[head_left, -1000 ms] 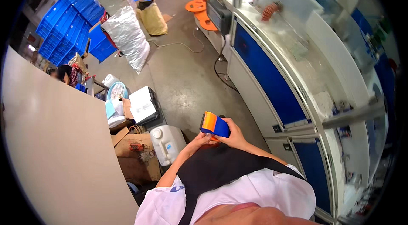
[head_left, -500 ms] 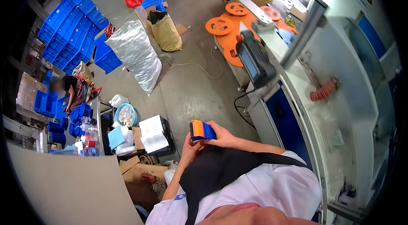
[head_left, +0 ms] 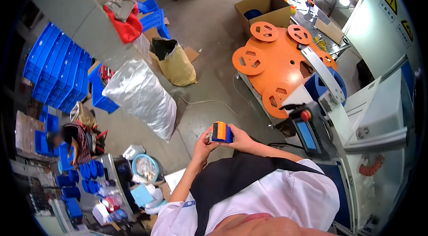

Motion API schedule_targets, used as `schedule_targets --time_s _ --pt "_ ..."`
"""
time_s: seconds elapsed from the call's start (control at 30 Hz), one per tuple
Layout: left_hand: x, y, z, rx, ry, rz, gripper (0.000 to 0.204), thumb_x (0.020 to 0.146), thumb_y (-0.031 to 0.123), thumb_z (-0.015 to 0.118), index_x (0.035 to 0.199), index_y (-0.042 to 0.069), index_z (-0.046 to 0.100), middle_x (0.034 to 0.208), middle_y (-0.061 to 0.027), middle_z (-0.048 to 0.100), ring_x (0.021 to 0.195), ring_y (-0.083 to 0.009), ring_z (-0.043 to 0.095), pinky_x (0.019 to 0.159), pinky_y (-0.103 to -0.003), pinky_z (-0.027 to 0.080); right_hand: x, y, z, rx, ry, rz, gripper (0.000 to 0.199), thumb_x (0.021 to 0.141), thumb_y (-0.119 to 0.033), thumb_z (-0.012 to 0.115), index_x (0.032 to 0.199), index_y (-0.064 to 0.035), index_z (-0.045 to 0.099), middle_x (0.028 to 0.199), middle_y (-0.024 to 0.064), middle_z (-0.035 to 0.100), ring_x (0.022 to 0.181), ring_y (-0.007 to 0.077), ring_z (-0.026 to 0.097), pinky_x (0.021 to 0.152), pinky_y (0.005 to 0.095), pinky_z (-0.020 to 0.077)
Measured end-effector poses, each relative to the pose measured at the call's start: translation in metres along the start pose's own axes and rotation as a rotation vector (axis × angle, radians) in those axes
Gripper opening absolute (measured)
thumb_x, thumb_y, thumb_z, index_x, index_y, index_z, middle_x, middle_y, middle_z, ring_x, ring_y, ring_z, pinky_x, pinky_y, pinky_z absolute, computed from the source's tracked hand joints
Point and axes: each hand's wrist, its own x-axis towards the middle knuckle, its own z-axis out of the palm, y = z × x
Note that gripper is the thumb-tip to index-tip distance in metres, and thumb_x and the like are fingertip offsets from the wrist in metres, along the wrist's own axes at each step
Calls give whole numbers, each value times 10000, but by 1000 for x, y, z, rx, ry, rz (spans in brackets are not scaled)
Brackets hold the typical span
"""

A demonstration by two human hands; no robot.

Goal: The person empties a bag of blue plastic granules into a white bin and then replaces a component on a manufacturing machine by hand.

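Note:
In front of my chest I hold a small blocky piece [head_left: 221, 132] with black, orange and blue bands; I cannot make out its exact kind. My left hand [head_left: 203, 147] has its fingers closed on the black side and lower edge. My right hand [head_left: 240, 138] grips the blue side, thumb and fingers partly hidden behind it. The piece is off any surface, above the grey floor.
Ahead right is an orange turntable [head_left: 283, 66] with orange discs, beside a control panel [head_left: 306, 134]. A silver sack [head_left: 143, 98] and beige sack [head_left: 179, 67] stand ahead left. A cable [head_left: 205, 103] crosses the floor. Far left, a person [head_left: 76, 140] works near blue crates [head_left: 58, 66].
The view has swung, bringing more of the orange turntable into sight. The banded piece has been turned in my hands, and my left hand has shifted from beneath it to its left side.

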Motion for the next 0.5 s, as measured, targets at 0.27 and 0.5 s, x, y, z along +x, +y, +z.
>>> schedule_targets --time_s 0.27,0.5 --pt "226 91 -51 193 -144 -25 708 729 -70 634 1354 99 347 906 -50 614 796 -116 583 668 -247 482 210 46 -54 24 50 60 745 641 -499 738 1112 -15 425 962 222 566 910 346 583 771 391 456" --pt "380 240 -88 219 42 -6 368 805 4 598 1148 94 500 949 -31 631 785 -109 614 633 -218 501 437 5 -129 -101 -93 21 739 657 -544 687 1110 -33 404 937 222 591 868 381 580 719 418 461"
